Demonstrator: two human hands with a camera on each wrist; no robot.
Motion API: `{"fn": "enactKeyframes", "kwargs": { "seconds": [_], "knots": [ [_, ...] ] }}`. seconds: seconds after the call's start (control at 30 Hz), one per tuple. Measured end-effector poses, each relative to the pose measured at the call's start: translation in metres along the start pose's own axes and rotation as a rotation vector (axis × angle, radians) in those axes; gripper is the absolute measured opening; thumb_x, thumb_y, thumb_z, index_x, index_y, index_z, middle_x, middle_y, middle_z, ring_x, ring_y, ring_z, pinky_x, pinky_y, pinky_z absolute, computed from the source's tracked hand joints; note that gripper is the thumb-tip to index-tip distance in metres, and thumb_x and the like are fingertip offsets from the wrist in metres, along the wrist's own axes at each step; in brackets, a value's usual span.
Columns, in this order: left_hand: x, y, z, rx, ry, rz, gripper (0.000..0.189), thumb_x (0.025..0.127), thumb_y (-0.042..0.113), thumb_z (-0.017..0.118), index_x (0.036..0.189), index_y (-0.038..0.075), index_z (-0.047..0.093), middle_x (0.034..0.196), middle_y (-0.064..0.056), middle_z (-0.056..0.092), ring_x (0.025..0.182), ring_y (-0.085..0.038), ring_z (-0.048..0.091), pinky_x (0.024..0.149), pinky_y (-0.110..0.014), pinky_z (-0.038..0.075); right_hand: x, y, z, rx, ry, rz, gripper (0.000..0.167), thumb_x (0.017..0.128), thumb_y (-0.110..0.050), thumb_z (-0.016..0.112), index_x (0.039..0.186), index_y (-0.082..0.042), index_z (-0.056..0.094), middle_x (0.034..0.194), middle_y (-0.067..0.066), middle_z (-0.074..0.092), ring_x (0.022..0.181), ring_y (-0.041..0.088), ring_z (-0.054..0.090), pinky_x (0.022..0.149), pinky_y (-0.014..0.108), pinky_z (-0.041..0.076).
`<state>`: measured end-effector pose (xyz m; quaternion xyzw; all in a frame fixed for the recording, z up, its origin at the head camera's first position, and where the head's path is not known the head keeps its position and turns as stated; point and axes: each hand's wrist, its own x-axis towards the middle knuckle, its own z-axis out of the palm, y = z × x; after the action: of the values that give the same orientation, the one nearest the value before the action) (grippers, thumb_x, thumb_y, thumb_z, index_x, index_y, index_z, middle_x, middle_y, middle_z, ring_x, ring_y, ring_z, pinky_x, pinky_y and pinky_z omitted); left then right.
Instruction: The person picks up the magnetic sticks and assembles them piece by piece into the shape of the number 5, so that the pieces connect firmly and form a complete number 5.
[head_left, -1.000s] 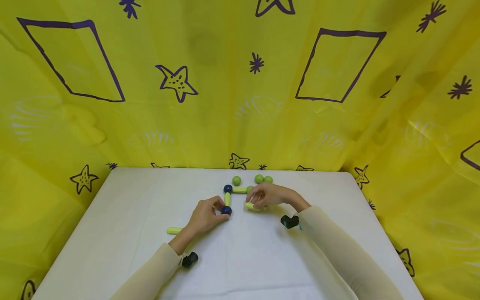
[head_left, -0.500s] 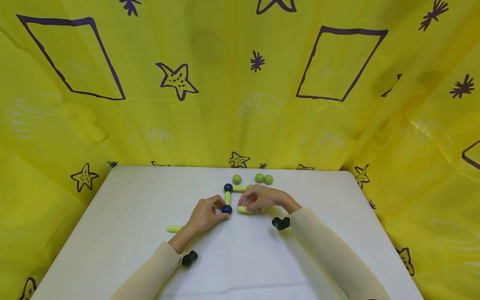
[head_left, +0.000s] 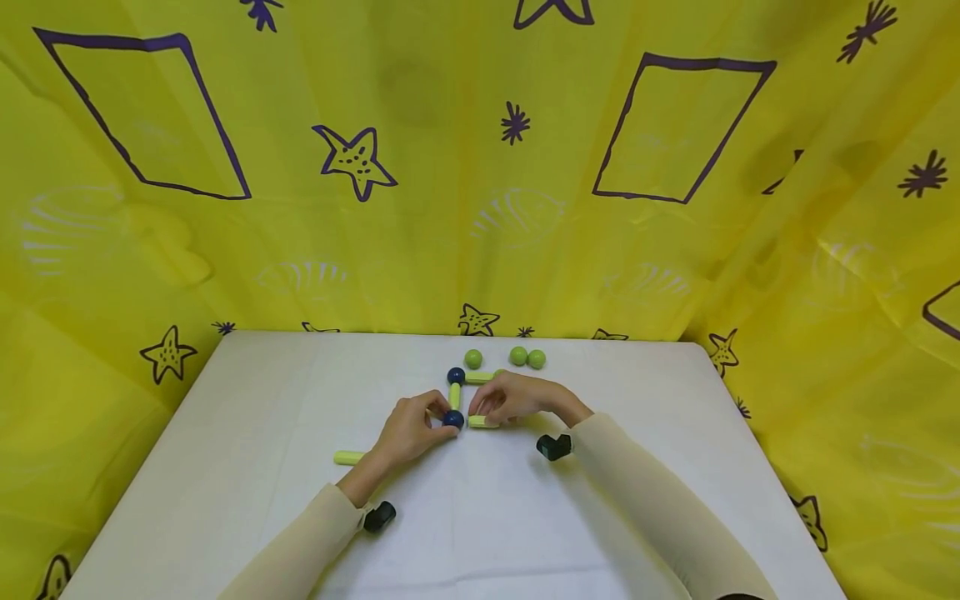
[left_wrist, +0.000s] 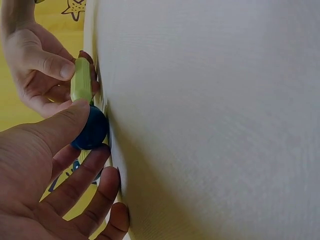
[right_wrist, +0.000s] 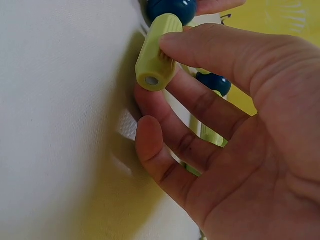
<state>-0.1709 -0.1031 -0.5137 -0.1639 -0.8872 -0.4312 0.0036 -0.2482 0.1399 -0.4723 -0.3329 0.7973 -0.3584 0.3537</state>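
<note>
Between thumb and fingers my left hand pinches a dark blue ball at the near end of a small frame. From that ball a light green rod runs back to a second blue ball, where another green rod leads right to a green ball partly behind my right hand. My right hand pinches a loose light green magnetic rod, its round metal end showing in the right wrist view. The rod's other end points at the held blue ball, right at its side.
A single green ball sits behind the frame, with two more green balls to its right. Another green rod lies left of my left wrist. The white table meets a yellow patterned curtain at the back.
My right hand has moved left and slightly nearer with the rod, bringing its end up to the held blue ball. My left hand stays in place.
</note>
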Motion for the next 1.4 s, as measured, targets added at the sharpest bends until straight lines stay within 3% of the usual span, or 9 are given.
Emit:
{"fn": "enactKeyframes", "kwargs": {
  "seconds": [0.63, 0.9, 1.4],
  "knots": [
    [0.0013, 0.0011, -0.0001, 0.033, 0.006, 0.002, 0.025, 0.081, 0.019, 0.09, 0.094, 0.014, 0.069, 0.089, 0.002, 0.076, 0.066, -0.009, 0.053, 0.061, -0.025, 0.042, 0.0044, -0.0009, 0.0013, -0.003, -0.003, -0.048, 0.023, 0.095, 0.002, 0.068, 0.116, -0.005, 0.074, 0.1, 0.007, 0.074, 0.074, 0.013, 0.059, 0.062, 0.026, 0.046],
    [0.0013, 0.0016, -0.0003, 0.02, -0.001, 0.001, 0.024, 0.081, 0.019, 0.089, 0.095, 0.014, 0.069, 0.089, 0.002, 0.075, 0.067, -0.01, 0.053, 0.062, -0.025, 0.043, 0.0036, 0.0001, 0.0017, -0.028, 0.009, -0.036, 0.023, 0.095, 0.0, 0.068, 0.117, -0.007, 0.074, 0.098, 0.0, 0.072, 0.073, 0.012, 0.057, 0.063, 0.026, 0.047],
    [0.0014, 0.0021, -0.0007, 0.02, -0.009, -0.001, 0.024, 0.082, 0.019, 0.089, 0.095, 0.013, 0.07, 0.089, 0.002, 0.075, 0.068, -0.01, 0.054, 0.062, -0.026, 0.043, 0.0045, 0.004, 0.0011, -0.036, 0.021, -0.048, 0.023, 0.095, 0.0, 0.068, 0.116, -0.009, 0.075, 0.099, -0.001, 0.071, 0.081, 0.012, 0.059, 0.068, 0.025, 0.048]
  ]
}}
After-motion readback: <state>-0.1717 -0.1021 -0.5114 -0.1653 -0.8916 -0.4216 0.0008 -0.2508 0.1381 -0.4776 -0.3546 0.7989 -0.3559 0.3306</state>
